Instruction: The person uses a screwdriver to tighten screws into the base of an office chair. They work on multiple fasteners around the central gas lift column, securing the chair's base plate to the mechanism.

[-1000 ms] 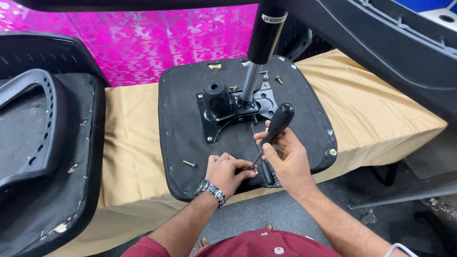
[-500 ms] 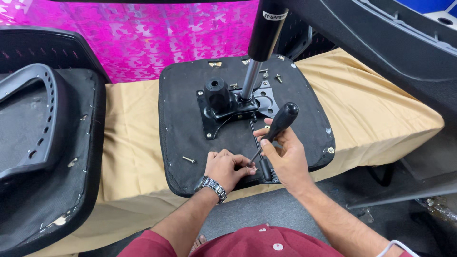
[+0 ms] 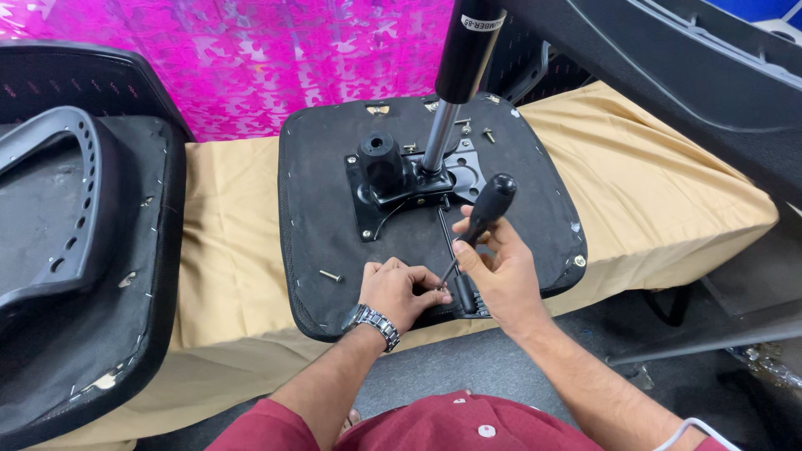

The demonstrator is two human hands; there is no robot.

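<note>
Right hand [image 3: 501,280] gripping screwdriver [image 3: 483,213], left hand [image 3: 401,292] pinching its tip on seat base [image 3: 334,209]

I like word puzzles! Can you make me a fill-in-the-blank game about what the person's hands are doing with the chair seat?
1. The right hand grips a black-handled ____.
2. The left hand wears a metal ____ on its wrist.
3. The upside-down chair seat rests on a table covered with a ____ cloth.
4. A loose ____ lies on the seat, to the left of the left hand.

Missing words: screwdriver; watch; tan; screw.
</note>
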